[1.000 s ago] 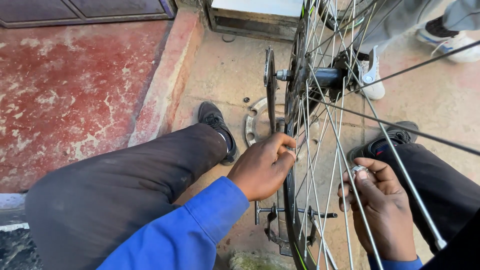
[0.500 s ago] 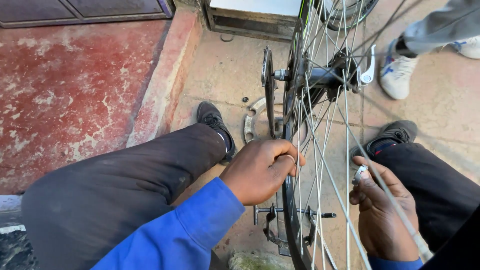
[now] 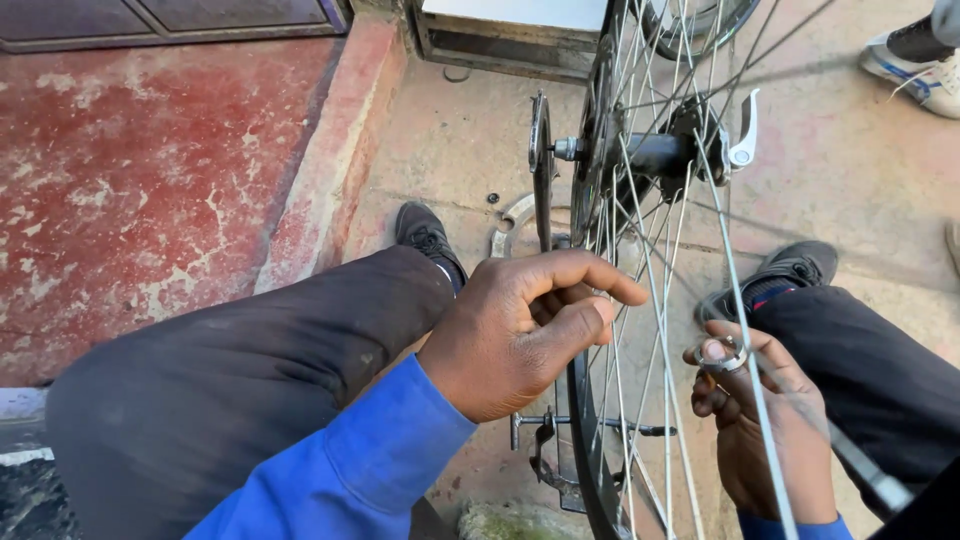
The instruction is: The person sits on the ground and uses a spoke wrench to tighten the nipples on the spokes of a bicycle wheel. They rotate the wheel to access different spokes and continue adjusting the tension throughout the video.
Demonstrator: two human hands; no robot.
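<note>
1. A bicycle wheel (image 3: 640,300) stands upright between the seated person's knees, with its hub (image 3: 655,155) at the top of the view.
2. The left hand (image 3: 525,330) sits on the near-left side of the wheel. Its fingers are curled narrowly against the spokes and rim; whether they pinch a spoke cannot be told.
3. The right hand (image 3: 760,430) is on the far-right side of the wheel, behind the spokes. It holds a small round metal tool (image 3: 722,353) between thumb and fingertips, set against a spoke.
4. A sprocket (image 3: 540,165) sits on the axle left of the hub; a silver lever (image 3: 745,130) sits to its right.
5. A black shoe (image 3: 428,235) rests on the concrete left of the wheel, and another (image 3: 790,268) right of it.
</note>
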